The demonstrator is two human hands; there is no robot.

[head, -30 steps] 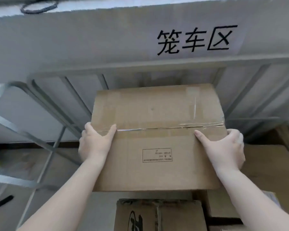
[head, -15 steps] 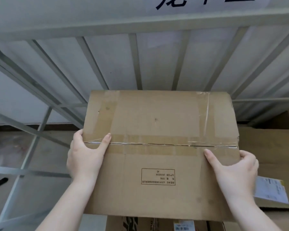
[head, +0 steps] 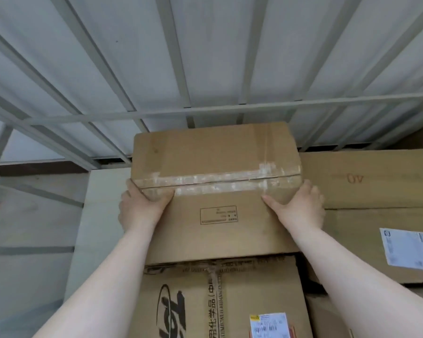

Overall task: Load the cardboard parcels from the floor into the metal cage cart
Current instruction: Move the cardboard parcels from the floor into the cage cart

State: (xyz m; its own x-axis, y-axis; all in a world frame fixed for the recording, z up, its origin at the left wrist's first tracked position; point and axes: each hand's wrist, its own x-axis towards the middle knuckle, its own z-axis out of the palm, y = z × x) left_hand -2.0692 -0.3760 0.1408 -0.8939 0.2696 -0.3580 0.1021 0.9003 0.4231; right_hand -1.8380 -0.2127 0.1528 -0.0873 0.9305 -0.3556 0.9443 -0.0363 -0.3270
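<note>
A plain brown cardboard parcel (head: 215,167) with a taped seam and a small printed box on top sits low inside the metal cage cart (head: 181,69), close to its barred back wall. My left hand (head: 142,208) grips its left edge and my right hand (head: 298,206) grips its right edge. Its near end rests over a printed cardboard box (head: 230,301) with a barcode label.
A large flat cardboard box (head: 376,191) with a white shipping label lies to the right inside the cart. A pale board (head: 100,215) lies to the left of the parcels. Grey cage bars run along the left side and back.
The parcel has gone down and forward into the cart, from chest height to among the other boxes. My view has tilted downward; both hands keep their grip.
</note>
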